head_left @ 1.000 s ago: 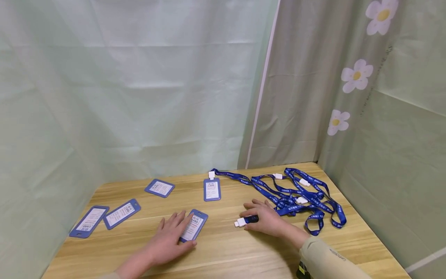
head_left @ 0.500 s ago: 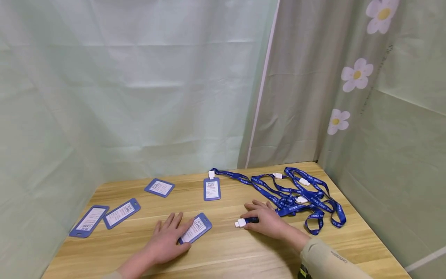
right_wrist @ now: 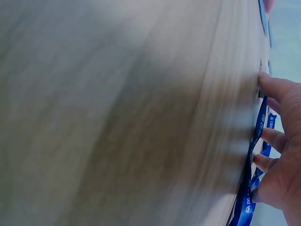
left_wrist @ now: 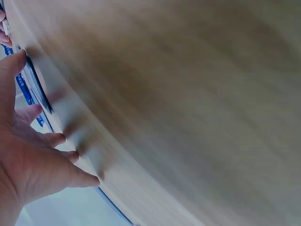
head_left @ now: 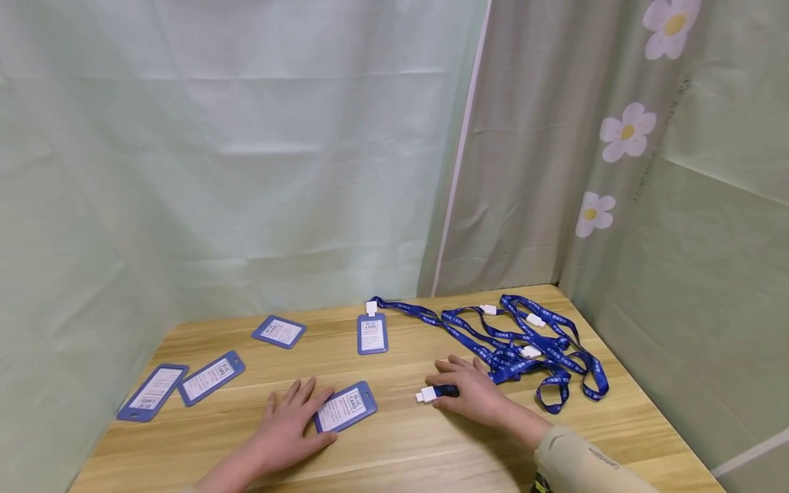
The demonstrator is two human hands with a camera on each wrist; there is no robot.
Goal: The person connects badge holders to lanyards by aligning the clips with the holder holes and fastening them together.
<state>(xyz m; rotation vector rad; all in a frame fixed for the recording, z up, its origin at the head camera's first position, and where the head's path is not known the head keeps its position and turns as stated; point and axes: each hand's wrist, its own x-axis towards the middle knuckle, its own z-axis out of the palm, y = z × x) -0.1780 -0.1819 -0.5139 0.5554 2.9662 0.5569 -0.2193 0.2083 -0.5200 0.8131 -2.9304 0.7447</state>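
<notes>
In the head view my left hand (head_left: 286, 426) lies low over the table with its fingers spread. Its thumb and index finger touch opposite long edges of a blue ID card holder (head_left: 346, 408), whose slotted end points right. My right hand (head_left: 471, 392) pinches the end of a blue lanyard between thumb and index finger, and its white clip (head_left: 425, 395) sticks out leftward toward that holder, a gap apart. The right wrist view shows the lanyard strap (right_wrist: 251, 162) running under the other fingers. In the left wrist view the holder (left_wrist: 37, 84) appears edge-on beside the thumb.
Behind the hands, another card holder (head_left: 372, 334) is joined to a lanyard clip. Several blue lanyards (head_left: 518, 342) with white clips lie tangled at right. Loose card holders (head_left: 212, 378) lie at left on the wooden table (head_left: 394, 465). Curtains (head_left: 296, 171) enclose the back and sides.
The card holder under my left hand has turned clockwise, its slotted end swinging from pointing away to pointing right. My left hand has shifted slightly left; the right hand keeps its grip in place.
</notes>
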